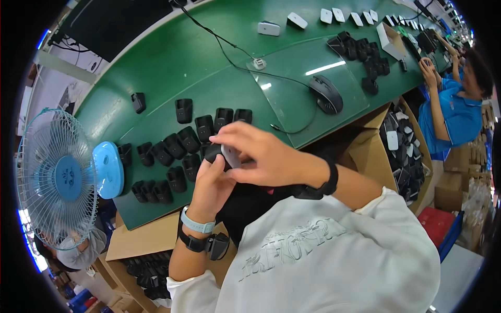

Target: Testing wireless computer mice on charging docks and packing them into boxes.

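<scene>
In front of my chest, at the near edge of the green table, both hands meet around a small device with a black housing and a pale grey-white face. My left hand grips it from below, its thumb up against the black side. Curled over the top and right side, my right hand has its fingers on the pale face. Fingers partly hide the device. Several similar black housings stand in loose rows just beyond and left of my hands.
A blue fan stands at the left. A black mouse lies on a clear sheet, with a cable crossing behind. White-faced units line the far side. Filled cartons flank me. A person in blue works at right.
</scene>
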The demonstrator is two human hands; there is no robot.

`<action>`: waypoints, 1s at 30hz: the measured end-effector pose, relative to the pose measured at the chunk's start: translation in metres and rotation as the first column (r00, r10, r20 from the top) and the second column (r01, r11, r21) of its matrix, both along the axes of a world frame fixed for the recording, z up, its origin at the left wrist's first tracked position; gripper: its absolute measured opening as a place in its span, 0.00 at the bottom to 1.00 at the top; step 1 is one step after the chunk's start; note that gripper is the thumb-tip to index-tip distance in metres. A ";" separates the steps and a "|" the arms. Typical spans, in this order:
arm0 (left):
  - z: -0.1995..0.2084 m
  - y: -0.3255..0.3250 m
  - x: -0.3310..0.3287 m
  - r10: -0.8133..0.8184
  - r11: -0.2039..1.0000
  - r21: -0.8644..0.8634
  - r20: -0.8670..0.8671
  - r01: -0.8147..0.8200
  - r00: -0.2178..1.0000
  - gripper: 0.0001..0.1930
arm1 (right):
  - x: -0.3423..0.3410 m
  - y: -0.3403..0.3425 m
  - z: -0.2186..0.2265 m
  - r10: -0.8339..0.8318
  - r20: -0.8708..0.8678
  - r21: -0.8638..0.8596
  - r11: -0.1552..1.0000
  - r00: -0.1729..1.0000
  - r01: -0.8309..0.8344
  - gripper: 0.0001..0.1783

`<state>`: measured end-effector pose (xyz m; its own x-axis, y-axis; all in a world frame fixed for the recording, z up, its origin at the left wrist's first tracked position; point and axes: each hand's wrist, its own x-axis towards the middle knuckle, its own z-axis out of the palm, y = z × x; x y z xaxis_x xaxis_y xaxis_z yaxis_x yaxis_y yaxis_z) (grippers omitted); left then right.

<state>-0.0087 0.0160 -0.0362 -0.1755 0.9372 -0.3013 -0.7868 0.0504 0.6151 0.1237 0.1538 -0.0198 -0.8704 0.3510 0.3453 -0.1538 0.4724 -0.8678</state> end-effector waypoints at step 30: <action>-0.002 0.008 0.010 0.026 0.999 0.030 -0.993 0.033 0.119 0.24 | 0.030 0.018 0.000 -0.050 0.292 -0.051 0.996 0.955 0.068 0.03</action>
